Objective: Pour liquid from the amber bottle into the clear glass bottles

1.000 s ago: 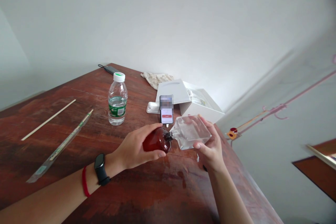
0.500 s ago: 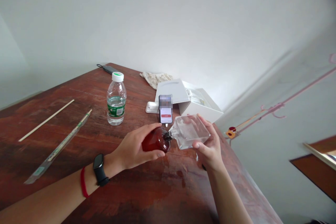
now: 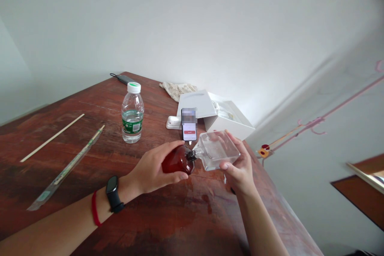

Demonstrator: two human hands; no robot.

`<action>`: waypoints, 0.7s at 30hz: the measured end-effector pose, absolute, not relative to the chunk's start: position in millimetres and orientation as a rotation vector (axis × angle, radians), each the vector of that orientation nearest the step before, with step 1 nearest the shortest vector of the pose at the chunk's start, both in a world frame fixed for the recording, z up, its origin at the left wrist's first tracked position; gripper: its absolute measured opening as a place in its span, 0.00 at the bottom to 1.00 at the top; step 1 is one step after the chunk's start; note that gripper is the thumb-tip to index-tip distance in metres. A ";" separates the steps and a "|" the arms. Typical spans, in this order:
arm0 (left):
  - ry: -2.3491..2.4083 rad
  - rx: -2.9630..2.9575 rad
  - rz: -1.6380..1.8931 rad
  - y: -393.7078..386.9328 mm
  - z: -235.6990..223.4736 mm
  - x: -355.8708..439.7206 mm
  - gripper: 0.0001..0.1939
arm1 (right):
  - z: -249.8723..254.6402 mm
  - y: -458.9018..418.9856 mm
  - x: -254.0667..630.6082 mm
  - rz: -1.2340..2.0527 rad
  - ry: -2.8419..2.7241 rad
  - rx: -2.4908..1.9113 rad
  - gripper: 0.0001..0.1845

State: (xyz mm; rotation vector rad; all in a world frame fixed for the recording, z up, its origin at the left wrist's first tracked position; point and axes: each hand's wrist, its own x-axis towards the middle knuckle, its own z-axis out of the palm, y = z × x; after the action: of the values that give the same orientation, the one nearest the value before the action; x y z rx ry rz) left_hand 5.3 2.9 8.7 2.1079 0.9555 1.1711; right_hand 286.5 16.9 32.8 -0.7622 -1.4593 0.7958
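Observation:
My left hand (image 3: 157, 168) is closed around a reddish-brown bottle (image 3: 177, 160), thumb along its near side. The bottle's dark threaded neck points right. In my right hand (image 3: 240, 168) is a clear square bottle (image 3: 217, 150), tilted on its side with its neck to the left. The two necks meet mouth to mouth; whether one sits inside the other I cannot tell. Any liquid passing between them cannot be made out. Wet spots (image 3: 207, 202) show on the tabletop below the bottles.
A capped water bottle (image 3: 132, 118) stands on the wooden table (image 3: 162, 224). To its left lie a bare chopstick (image 3: 52, 138) and a wrapped pair of chopsticks (image 3: 72, 166). Beyond my hands are a phone (image 3: 189, 128), an opened white box (image 3: 231, 122) and a cloth (image 3: 177, 90).

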 end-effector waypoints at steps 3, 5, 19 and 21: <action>0.960 2.106 1.170 2.4 8.6 5.5 0.43 | 32.6 16.4 286.9 0.796 -1.460 -0.767 0.43; 0.961 2.102 1.172 1.8 8.7 5.7 0.43 | 32.4 16.2 287.2 0.785 -1.459 -0.774 0.43; 0.965 2.107 1.165 1.5 8.2 5.7 0.43 | 30.9 16.7 288.5 0.793 -1.462 -0.777 0.45; 0.967 2.103 1.155 1.2 8.6 5.6 0.44 | 31.3 16.6 288.3 0.796 -1.465 -0.783 0.45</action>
State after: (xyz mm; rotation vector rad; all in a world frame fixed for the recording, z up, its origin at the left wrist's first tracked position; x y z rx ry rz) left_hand 5.6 1.2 8.6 2.1029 0.9667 1.1550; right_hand 288.3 16.6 31.3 -0.7826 -1.4651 0.7959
